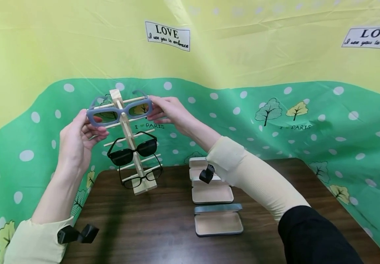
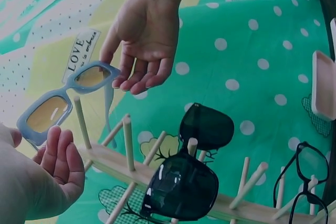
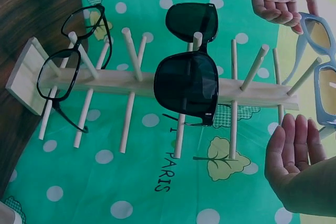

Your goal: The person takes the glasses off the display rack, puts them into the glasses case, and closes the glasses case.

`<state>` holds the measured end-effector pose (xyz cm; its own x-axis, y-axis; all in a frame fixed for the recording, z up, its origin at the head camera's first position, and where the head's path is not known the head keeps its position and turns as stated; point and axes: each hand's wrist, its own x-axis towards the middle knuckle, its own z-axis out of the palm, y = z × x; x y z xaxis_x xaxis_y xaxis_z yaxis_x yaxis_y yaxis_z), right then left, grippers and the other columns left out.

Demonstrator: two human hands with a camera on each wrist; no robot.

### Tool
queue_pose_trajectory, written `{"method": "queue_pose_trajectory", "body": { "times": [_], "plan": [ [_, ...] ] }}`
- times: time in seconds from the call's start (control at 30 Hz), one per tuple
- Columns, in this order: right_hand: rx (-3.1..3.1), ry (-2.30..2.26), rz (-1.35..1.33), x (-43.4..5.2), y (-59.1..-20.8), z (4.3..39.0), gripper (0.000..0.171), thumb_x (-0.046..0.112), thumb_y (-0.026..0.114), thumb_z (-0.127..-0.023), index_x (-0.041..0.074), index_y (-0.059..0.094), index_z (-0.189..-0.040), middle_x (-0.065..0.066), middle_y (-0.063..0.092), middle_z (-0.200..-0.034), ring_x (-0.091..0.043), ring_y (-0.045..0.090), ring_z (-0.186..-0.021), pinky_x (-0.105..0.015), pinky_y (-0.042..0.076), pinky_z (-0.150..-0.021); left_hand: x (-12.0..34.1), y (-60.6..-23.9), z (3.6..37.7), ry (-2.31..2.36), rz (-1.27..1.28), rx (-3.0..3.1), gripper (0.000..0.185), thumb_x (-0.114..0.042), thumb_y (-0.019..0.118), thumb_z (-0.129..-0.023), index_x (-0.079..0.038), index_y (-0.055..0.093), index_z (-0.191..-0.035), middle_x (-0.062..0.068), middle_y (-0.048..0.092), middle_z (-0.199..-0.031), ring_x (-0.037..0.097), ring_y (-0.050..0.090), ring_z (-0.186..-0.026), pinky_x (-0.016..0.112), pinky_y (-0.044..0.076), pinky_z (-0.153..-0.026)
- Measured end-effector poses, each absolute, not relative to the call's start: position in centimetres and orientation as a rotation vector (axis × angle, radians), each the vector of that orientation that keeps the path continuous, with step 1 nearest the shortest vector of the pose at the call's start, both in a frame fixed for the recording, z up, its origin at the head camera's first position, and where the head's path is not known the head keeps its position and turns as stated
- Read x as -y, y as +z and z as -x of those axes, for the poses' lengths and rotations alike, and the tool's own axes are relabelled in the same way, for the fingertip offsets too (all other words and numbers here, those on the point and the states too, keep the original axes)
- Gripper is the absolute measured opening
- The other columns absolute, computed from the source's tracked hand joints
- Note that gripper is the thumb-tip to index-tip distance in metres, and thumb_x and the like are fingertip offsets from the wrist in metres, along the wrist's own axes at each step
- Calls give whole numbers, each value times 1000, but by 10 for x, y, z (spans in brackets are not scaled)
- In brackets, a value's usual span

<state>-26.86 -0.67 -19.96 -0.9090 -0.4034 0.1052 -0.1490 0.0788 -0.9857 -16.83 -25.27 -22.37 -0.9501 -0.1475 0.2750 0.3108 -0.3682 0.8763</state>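
Blue-framed glasses (image 1: 120,112) with yellowish lenses sit across the top of the wooden stand (image 1: 131,143), level with its uppermost pegs, and a person holds them there at both ends. The left hand (image 1: 77,137) is at the left end of the frame; from the head view the thumb and forefinger seem to pinch the corner, while the left wrist view shows the other fingers loosely curled below it. The right hand (image 1: 170,110) meets the right end of the frame with its fingertips, the fingers gently bent; whether they truly pinch it or only touch it I cannot tell.

Lower on the same stand hang black sunglasses (image 1: 132,151) with dark lenses, about halfway down, and beneath them a pair of thin black-rimmed clear glasses (image 1: 140,179) near the base. The stand rests at the back of a dark wooden table (image 1: 150,234).

To the right of the stand, on the table, lie several open glasses cases (image 1: 213,196) in a row, the nearest grey-rimmed. Behind everything hangs a green and yellow cloth (image 1: 275,110) with white dots and trees.
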Motion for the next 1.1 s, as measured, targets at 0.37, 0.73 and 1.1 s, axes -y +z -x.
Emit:
{"method": "queue_pose_trajectory", "body": {
  "times": [0.37,0.73,1.1],
  "plan": [
    [-2040,-2020,631,-17,-204,246,36,33,53,-108,2,71,-108,-4,73,-87,-19,74,-90,-43,59,-97,224,-225,142,-2137,187,1647,37,-34,58,-105,0,69,-96,3,71,-77,16,70,-72,25,61,-77],
    [-1989,-2089,717,-53,-214,223,33,28,53,-108,-2,67,-111,-6,72,-90,-18,75,-92,-39,61,-93,187,-235,123,-1954,210,1662,37,-29,56,-107,4,67,-94,8,68,-84,19,68,-74,25,60,-77],
    [-2058,-2123,646,-94,-240,205,31,26,55,-106,-2,67,-113,-4,74,-95,-17,75,-92,-35,61,-91,159,-261,118,-1864,242,1860,36,-32,51,-109,-1,70,-107,3,74,-88,16,72,-81,23,59,-85]
  ]
}}
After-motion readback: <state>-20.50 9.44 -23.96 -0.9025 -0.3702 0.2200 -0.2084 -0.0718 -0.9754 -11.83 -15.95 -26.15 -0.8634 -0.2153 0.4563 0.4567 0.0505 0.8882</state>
